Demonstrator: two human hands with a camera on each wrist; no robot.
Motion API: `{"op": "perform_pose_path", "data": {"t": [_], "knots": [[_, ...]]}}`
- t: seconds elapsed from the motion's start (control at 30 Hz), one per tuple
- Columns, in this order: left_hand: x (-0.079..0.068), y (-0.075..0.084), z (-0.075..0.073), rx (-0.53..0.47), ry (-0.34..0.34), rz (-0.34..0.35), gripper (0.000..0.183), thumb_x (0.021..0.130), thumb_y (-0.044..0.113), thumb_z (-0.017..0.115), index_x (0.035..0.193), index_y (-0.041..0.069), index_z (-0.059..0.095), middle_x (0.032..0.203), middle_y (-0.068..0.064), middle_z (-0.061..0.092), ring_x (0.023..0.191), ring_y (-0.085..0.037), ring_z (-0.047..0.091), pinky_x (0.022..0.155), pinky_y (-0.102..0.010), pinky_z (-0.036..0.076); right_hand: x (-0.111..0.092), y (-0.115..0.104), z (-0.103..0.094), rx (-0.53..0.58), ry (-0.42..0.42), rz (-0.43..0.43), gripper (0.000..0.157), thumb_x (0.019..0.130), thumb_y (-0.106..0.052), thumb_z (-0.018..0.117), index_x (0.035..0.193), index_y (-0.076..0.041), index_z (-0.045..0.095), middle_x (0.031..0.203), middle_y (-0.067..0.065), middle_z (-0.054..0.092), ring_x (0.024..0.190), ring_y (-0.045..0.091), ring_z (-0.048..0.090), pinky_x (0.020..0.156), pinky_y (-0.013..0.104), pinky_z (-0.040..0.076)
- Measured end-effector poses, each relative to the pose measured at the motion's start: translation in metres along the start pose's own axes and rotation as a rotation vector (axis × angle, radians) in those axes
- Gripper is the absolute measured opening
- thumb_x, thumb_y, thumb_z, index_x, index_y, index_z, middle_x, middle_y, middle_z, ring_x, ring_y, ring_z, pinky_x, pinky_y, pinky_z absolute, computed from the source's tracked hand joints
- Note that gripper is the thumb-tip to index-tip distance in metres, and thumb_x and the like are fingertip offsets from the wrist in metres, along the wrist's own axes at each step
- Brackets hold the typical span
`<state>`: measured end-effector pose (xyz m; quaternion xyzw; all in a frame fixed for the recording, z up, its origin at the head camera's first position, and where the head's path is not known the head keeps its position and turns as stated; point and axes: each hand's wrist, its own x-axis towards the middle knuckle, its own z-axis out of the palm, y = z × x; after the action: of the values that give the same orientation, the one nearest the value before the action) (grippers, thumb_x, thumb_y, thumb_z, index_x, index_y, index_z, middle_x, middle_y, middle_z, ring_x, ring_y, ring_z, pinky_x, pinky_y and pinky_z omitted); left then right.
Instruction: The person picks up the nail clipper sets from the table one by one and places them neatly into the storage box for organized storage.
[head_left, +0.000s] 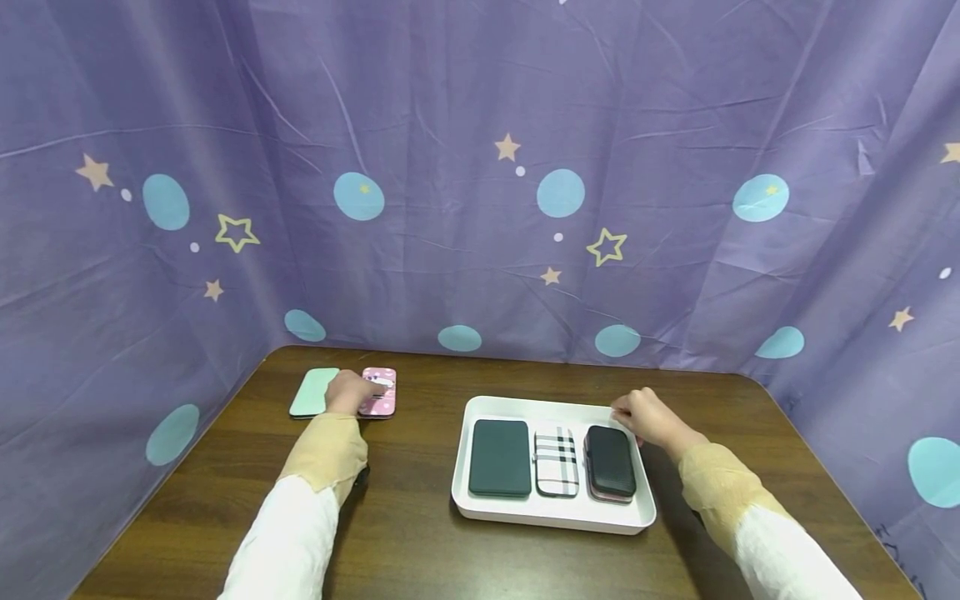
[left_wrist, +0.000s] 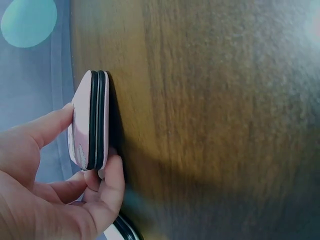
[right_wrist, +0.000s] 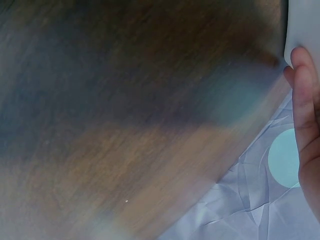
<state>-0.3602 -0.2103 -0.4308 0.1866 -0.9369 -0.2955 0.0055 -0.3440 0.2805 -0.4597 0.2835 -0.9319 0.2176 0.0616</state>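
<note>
Pink case: it is to the left of the white tray [head_left: 551, 518], a little farther back; I cannot tell if it [head_left: 384, 406] touches the wood.
Left hand: it [head_left: 347, 390] pinches the pink case, thumb on one face, fingers at the other side, and covers part of it from me.
Mint case: this one [head_left: 311, 392] lies farthest left of the tray, just beside the left hand, which hides its near corner.
Right hand: it [head_left: 654, 417] touches the tray at the far right corner; if the fingers clamp the rim, I cannot tell.
Inside the tray: dark green case [head_left: 500, 458] on the left, plaid case [head_left: 557, 467] in the middle, black case [head_left: 611, 462] on the right, lying over a pinkish thing [head_left: 611, 498].
Between: bare wooden table [head_left: 420, 483] separates the tray from the pink case; nothing stands there.
Behind the tray: a purple curtain [head_left: 450, 125] with stars and blue spots, beyond the table edge.
</note>
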Motion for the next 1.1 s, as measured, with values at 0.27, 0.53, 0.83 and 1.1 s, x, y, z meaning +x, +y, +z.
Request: {"op": "perform_pose_path", "data": {"t": [0.27,0.53,0.83,1.1], "knots": [[0.002,-0.004,0.003,-0.155,0.003,-0.040,0.046,0.072,0.028,0.077,0.092,-0.009,0.059,0.079,-0.016,0.053,0.063,-0.025,0.055,0.049,-0.030,0.053,0.001,-0.001,0.001,-0.004,-0.005,0.007,0.028,0.084,0.003,0.062,0.061,-0.007,0.053,0.048,-0.008,0.043,0.031,-0.002,0.041,0.032,0.017,0.037],[0.007,-0.009,0.004,-0.237,-0.034,-0.049,0.038,0.074,0.024,0.075,0.089,-0.005,0.057,0.068,-0.005,0.049,0.051,-0.013,0.051,0.049,-0.029,0.054,0.001,-0.001,-0.001,0.014,-0.005,-0.008,0.026,0.083,0.005,0.063,0.062,-0.007,0.055,0.049,-0.006,0.046,0.031,-0.002,0.042,0.032,0.017,0.037],[0.009,-0.013,0.006,-0.278,-0.049,-0.040,0.038,0.080,0.019,0.070,0.097,-0.011,0.057,0.070,-0.005,0.050,0.052,-0.012,0.052,0.050,-0.028,0.054,0.003,0.001,-0.002,0.013,-0.037,0.018,0.019,0.084,0.003,0.062,0.068,-0.005,0.056,0.053,-0.004,0.049,0.033,0.000,0.045,0.033,0.019,0.040],[0.008,-0.014,0.005,-0.174,-0.023,-0.011,0.041,0.081,0.024,0.070,0.096,-0.012,0.060,0.074,-0.010,0.052,0.066,-0.020,0.051,0.050,-0.023,0.044,0.001,0.002,0.000,0.015,-0.028,0.005,0.014,0.084,0.004,0.064,0.074,-0.004,0.058,0.058,-0.001,0.055,0.033,-0.001,0.043,0.033,0.018,0.039]]}}
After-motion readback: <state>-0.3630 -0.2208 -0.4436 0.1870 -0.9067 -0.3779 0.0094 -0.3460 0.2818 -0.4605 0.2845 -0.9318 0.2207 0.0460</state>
